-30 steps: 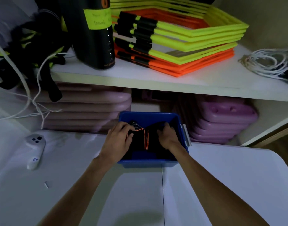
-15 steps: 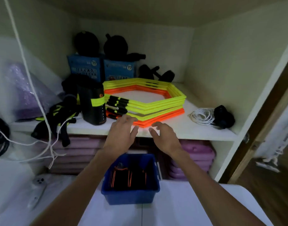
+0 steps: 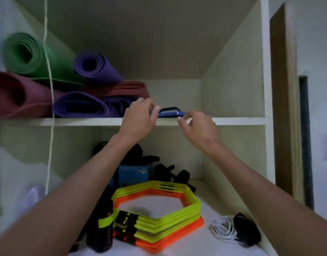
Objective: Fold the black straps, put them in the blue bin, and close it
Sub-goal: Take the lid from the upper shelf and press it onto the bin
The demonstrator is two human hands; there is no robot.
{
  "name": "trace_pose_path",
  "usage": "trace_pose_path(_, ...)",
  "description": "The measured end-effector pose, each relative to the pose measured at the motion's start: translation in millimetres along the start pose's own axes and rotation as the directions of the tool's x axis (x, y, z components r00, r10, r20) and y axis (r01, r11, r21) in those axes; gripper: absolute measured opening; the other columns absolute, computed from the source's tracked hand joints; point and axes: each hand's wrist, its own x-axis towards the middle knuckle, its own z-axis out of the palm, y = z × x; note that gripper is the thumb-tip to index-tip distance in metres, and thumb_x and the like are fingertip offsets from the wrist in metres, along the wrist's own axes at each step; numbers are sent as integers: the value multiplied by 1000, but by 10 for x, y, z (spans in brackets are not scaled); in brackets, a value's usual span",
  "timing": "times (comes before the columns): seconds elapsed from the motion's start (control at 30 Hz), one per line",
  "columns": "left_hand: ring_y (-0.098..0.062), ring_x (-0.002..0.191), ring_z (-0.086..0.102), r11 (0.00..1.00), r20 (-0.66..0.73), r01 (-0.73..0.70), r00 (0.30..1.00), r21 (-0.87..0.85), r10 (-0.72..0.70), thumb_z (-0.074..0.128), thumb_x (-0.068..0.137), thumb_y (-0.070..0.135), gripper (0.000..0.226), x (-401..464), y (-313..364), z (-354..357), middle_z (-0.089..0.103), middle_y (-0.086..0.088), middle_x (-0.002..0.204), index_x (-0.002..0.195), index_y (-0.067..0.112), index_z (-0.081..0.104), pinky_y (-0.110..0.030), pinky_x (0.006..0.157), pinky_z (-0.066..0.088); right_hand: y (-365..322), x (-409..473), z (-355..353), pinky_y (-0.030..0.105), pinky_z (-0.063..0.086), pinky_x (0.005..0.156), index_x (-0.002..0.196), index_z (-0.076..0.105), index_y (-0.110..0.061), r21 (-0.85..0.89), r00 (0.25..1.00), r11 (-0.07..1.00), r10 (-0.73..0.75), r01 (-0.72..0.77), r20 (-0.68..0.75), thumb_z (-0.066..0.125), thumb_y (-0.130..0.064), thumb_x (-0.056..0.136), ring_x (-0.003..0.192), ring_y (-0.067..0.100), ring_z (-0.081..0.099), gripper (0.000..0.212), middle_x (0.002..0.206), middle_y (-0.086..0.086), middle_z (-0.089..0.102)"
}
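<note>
A flat blue lid [image 3: 171,113] lies on the upper shelf [image 3: 85,121], just right of the rolled mats. My left hand [image 3: 140,117] is raised to the lid's left end, with the thumb and fingers closed around that edge. My right hand [image 3: 197,124] is up at the lid's right corner, fingers spread and fingertips just touching it, slightly blurred. The blue bin and the black straps are below the frame, out of view.
Rolled green, purple and maroon mats [image 3: 79,104] fill the upper shelf's left side. On the shelf below sit stacked yellow and orange hexagon rings [image 3: 159,215], a black bottle [image 3: 100,230], blue boxes [image 3: 135,174], a coiled white cord [image 3: 223,230] and black gear. A white cord [image 3: 50,108] hangs at the left.
Both hands left the strap-filled blue bin on the table and rose to the upper shelf. My view tilted upward, so the bin dropped out of sight and the blue lid appeared.
</note>
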Motion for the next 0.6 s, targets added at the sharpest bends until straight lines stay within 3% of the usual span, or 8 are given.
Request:
trace_pose_path(0.1, -28, 93, 58, 1000, 12, 13, 1000, 12, -13, 47, 94, 33, 28, 320, -134, 59, 62, -9, 97, 99, 11, 64, -45, 85, 48, -73, 324, -61, 38, 55, 74, 103, 68, -18, -21, 999, 999, 32, -33, -44, 52, -47, 94, 87, 29, 65, 34, 94, 8, 71)
trace_pose_path(0.23, -27, 91, 61, 994, 150, 110, 982, 19, -112, 48, 94, 36, 31, 721, -476, 281, 67, -8, 93, 99, 11, 64, -44, 83, 50, -134, 834, 113, 41, 52, 85, 93, 64, -10, -103, 997, 992, 70, -66, 43, 53, -44, 94, 91, 30, 60, 35, 93, 8, 66)
trace_pose_path(0.3, -27, 93, 63, 979, 250, 203, 948, 0, -197, 51, 93, 36, 31, 926, -649, 410, 70, -11, 93, 101, 10, 64, -41, 84, 51, -171, 1079, 233, 34, 49, 71, 77, 53, -13, -105, 983, 987, 133, -120, 123, 57, -39, 93, 79, 26, 57, 31, 79, 4, 58)
trace_pose_path(0.37, -27, 93, 64, 961, 362, 277, 897, -15, -253, 56, 92, 34, 31, 1103, -761, 547, 70, -14, 96, 104, 7, 65, -38, 82, 49, -193, 1283, 353, 29, 41, 56, 73, 46, -14, -101, 965, 981, 182, -166, 191, 60, -31, 94, 68, 20, 51, 31, 74, 3, 50)
trace_pose_path(0.43, -26, 87, 65, 956, 445, 292, 858, -12, -257, 59, 91, 32, 32, 1257, -813, 689, 70, -14, 98, 105, 4, 66, -37, 80, 49, -193, 1450, 458, 25, 33, 49, 79, 48, -11, -128, 942, 973, 220, -193, 254, 58, -25, 97, 61, 14, 44, 25, 73, 2, 46)
trace_pose_path(0.5, -25, 94, 63, 959, 500, 285, 831, -5, -244, 62, 89, 34, 35, 1397, -827, 828, 68, -12, 110, 109, 5, 65, -37, 85, 49, -199, 1567, 537, 24, 31, 47, 98, 52, -8, -203, 926, 963, 234, -179, 296, 57, -23, 98, 62, 13, 43, 15, 76, 1, 46)
trace_pose_path(0.6, -30, 116, 55, 963, 605, 267, 764, 19, -224, 61, 90, 36, 48, 1541, -794, 1021, 58, -11, 130, 127, 6, 57, -41, 100, 45, -130, 1705, 666, 26, 41, 58, 123, 53, -2, -311, 882, 940, 260, -139, 392, 56, -25, 98, 85, 23, 51, 34, 99, 8, 52)
